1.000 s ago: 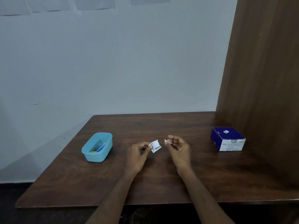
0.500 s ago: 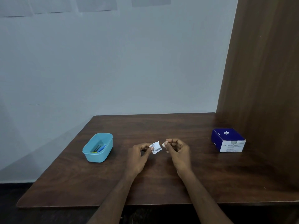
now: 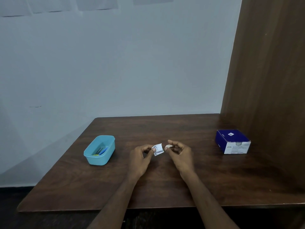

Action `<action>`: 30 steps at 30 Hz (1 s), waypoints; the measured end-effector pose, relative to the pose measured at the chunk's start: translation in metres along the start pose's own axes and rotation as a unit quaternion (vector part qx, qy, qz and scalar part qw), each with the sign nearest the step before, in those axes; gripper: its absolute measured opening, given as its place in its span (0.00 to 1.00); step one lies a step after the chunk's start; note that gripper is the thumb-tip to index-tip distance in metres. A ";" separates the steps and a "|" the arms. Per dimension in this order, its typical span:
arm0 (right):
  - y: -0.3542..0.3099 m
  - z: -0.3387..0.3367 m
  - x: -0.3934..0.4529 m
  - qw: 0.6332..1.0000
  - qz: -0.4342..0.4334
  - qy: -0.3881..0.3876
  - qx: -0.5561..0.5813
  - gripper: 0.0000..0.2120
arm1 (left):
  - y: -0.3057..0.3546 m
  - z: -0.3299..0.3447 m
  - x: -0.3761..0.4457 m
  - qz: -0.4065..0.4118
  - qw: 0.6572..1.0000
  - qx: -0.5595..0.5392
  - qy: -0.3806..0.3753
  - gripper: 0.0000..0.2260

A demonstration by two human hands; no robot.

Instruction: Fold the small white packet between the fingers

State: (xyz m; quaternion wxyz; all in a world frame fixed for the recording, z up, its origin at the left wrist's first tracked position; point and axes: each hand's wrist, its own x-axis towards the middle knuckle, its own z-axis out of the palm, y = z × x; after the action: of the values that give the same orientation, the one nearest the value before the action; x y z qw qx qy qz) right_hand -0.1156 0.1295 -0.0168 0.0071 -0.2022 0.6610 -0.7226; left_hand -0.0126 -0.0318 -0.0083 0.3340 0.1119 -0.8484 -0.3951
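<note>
Over the table point(image 3: 165, 187), left hand point(image 3: 140, 160) pinches the torn packet point(image 3: 158, 149) at its fingertips, right hand point(image 3: 180, 154) pinches a small white piece point(image 3: 168, 146) just right of it, narrow gap between, neither touching.

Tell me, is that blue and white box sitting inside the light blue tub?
No, the blue and white box stands on the table far right by the wooden panel, while the light blue tub sits at the left.

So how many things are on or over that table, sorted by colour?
Blue: 2, the light blue tub and the dark blue box
White: 2, the torn packet in the left hand and the small white piece in the right hand
Total: 4
</note>
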 end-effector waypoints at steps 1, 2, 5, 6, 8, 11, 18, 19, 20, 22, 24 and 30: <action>0.000 0.000 0.000 1.000 -0.002 -0.002 -0.001 0.14 | -0.001 0.001 0.000 0.000 1.000 0.001 0.004 0.06; -0.001 -0.001 0.000 1.000 -0.003 -0.002 -0.003 0.14 | 0.000 0.001 0.000 0.000 1.000 0.002 0.005 0.06; 0.000 -0.001 -0.001 1.000 -0.009 0.007 -0.026 0.08 | 0.002 0.000 -0.001 -0.003 1.000 0.005 0.001 0.06; 0.000 -0.002 -0.002 0.999 -0.013 0.011 -0.037 0.05 | 0.002 0.000 0.000 -0.002 1.000 0.005 0.002 0.06; -0.004 -0.002 -0.004 0.998 -0.026 0.015 -0.051 0.03 | 0.000 0.000 0.000 0.000 1.000 0.007 0.003 0.06; -0.007 -0.002 -0.005 0.996 -0.048 0.017 -0.068 0.04 | 0.001 0.000 0.000 -0.004 1.000 0.011 0.000 0.06; -0.010 -0.001 -0.006 0.997 -0.027 0.001 -0.068 0.03 | 0.004 -0.001 -0.001 0.010 1.000 0.020 -0.007 0.06; -0.010 -0.001 -0.006 0.997 -0.030 -0.003 -0.077 0.04 | 0.005 -0.001 -0.001 0.013 1.000 0.023 -0.009 0.06; -0.010 -0.001 -0.006 0.995 -0.035 -0.008 -0.090 0.05 | 0.006 -0.001 -0.001 0.014 1.000 0.025 -0.011 0.06; -0.009 0.000 -0.005 0.993 -0.038 -0.013 -0.107 0.06 | 0.005 -0.001 -0.001 0.011 0.999 0.028 -0.014 0.06; -0.007 -0.001 -0.005 0.995 -0.025 0.000 -0.100 0.07 | 0.004 -0.001 -0.001 0.011 0.999 0.031 -0.015 0.07; -0.011 0.001 -0.009 0.995 -0.031 -0.019 -0.089 0.04 | 0.009 -0.002 -0.002 0.016 0.999 0.041 -0.008 0.07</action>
State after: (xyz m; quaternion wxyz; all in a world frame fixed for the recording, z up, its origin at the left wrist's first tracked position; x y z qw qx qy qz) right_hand -0.1048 0.1326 -0.0088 -0.0208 -0.2356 0.7157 -0.6571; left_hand -0.0091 -0.0263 -0.0013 0.3286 0.1090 -0.8683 -0.3553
